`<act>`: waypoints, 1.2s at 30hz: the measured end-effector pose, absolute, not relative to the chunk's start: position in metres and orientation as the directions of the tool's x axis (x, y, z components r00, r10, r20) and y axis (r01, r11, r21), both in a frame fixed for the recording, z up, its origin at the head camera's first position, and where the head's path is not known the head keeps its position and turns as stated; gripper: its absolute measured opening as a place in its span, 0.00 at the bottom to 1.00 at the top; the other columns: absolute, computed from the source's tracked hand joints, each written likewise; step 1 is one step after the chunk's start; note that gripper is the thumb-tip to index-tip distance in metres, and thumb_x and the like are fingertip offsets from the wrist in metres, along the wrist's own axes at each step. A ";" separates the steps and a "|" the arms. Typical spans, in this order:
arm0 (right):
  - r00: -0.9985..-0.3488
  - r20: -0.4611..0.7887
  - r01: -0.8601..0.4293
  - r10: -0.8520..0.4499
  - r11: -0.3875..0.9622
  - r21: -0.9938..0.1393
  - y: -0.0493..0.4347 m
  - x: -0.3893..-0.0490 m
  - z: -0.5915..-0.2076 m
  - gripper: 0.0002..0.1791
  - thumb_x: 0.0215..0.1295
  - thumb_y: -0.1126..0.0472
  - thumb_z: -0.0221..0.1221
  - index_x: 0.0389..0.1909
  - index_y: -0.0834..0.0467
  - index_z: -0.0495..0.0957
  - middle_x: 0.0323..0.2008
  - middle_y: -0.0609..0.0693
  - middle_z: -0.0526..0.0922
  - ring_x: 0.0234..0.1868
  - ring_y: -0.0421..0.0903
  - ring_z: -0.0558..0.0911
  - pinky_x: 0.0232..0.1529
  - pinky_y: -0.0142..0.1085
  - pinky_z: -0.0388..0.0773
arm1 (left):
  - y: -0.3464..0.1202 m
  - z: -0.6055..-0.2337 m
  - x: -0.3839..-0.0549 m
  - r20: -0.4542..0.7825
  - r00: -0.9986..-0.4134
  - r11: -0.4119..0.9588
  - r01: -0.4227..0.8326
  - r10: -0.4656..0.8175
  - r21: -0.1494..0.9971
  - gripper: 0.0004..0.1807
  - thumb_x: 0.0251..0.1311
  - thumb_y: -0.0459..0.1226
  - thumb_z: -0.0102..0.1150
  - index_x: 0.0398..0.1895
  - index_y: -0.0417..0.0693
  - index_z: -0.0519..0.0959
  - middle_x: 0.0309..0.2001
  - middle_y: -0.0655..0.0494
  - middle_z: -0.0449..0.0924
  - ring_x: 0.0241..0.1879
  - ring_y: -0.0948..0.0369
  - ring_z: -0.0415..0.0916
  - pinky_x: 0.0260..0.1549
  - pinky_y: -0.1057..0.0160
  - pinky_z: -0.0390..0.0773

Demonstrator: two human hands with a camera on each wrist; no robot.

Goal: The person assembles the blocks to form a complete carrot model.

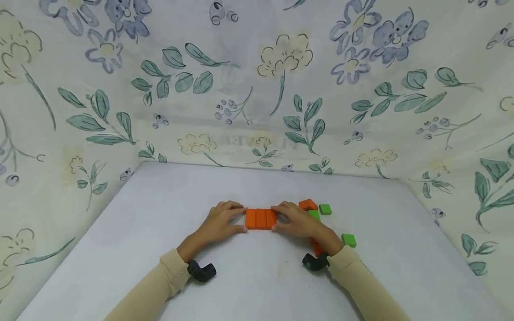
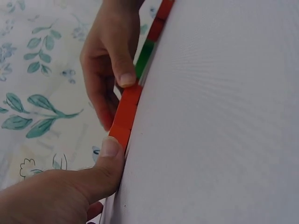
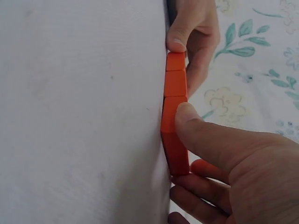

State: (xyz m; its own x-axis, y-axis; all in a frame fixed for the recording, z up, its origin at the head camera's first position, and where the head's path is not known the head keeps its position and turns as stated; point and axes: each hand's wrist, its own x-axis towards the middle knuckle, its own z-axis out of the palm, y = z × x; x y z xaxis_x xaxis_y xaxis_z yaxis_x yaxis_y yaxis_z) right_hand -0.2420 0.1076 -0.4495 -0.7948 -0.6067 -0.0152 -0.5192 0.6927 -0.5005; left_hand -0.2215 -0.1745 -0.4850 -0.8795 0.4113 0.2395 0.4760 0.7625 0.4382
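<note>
Three orange blocks (image 1: 261,219) lie side by side on the white table, their long sides meeting. My left hand (image 1: 221,221) holds the leftmost block at its outer end, thumb at the near corner and index finger at the far one. At the opposite end, my right hand (image 1: 298,220) pinches the rightmost block (image 3: 174,114). The right wrist view shows that thumb on the block's near face, with fingers round the outer end. In the left wrist view, the left thumb (image 2: 110,147) touches the end of the row.
Right of the right hand lie an orange block (image 1: 308,204) with slanted corners, a small green block (image 1: 325,209) and another green block (image 1: 349,240). More green and orange pieces are partly hidden behind the right wrist. Flowered cloth (image 1: 257,89) hangs round the table.
</note>
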 end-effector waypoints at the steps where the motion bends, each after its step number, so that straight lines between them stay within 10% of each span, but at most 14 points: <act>1: -0.798 -0.020 -0.514 -0.603 0.697 -0.500 0.108 -0.242 -0.449 0.36 0.63 0.50 0.68 0.69 0.57 0.71 0.61 0.52 0.78 0.63 0.49 0.75 0.66 0.47 0.72 | -0.173 -0.484 -0.221 0.238 -0.883 0.763 0.469 0.404 0.444 0.36 0.53 0.54 0.72 0.65 0.51 0.78 0.62 0.52 0.77 0.62 0.49 0.70 0.52 0.47 0.68; 18: -0.770 0.051 -0.576 -0.636 0.658 -0.484 0.134 -0.232 -0.437 0.35 0.65 0.51 0.66 0.69 0.59 0.70 0.69 0.54 0.70 0.69 0.53 0.72 0.64 0.48 0.74 | -0.164 -0.482 -0.216 0.195 -0.909 0.818 0.416 0.367 0.397 0.37 0.53 0.60 0.69 0.66 0.59 0.76 0.66 0.52 0.73 0.67 0.48 0.67 0.57 0.42 0.64; 25: -0.750 0.277 -0.654 -0.600 0.610 -0.448 0.188 -0.210 -0.414 0.25 0.61 0.61 0.69 0.59 0.60 0.78 0.58 0.55 0.79 0.58 0.54 0.79 0.55 0.49 0.80 | -0.164 -0.482 -0.218 0.182 -0.907 0.820 0.420 0.379 0.389 0.38 0.54 0.60 0.68 0.67 0.59 0.75 0.67 0.54 0.71 0.68 0.48 0.64 0.57 0.43 0.63; 36: -0.839 0.155 -0.538 -0.521 0.754 -0.376 0.246 -0.174 -0.432 0.15 0.64 0.65 0.65 0.52 0.59 0.83 0.47 0.49 0.85 0.47 0.47 0.82 0.48 0.40 0.82 | -0.162 -0.480 -0.216 0.193 -0.900 0.809 0.437 0.392 0.394 0.36 0.56 0.60 0.66 0.67 0.57 0.75 0.67 0.53 0.71 0.67 0.48 0.65 0.55 0.42 0.64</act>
State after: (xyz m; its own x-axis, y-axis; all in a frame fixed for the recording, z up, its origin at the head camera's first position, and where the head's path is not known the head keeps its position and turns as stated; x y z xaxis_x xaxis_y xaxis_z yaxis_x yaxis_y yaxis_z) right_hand -0.1738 0.2462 -0.4325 -0.8394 -0.5208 0.1555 -0.5378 0.7545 -0.3763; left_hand -0.2157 -0.1617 -0.4803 -0.8996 0.3916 0.1932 0.4367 0.8088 0.3939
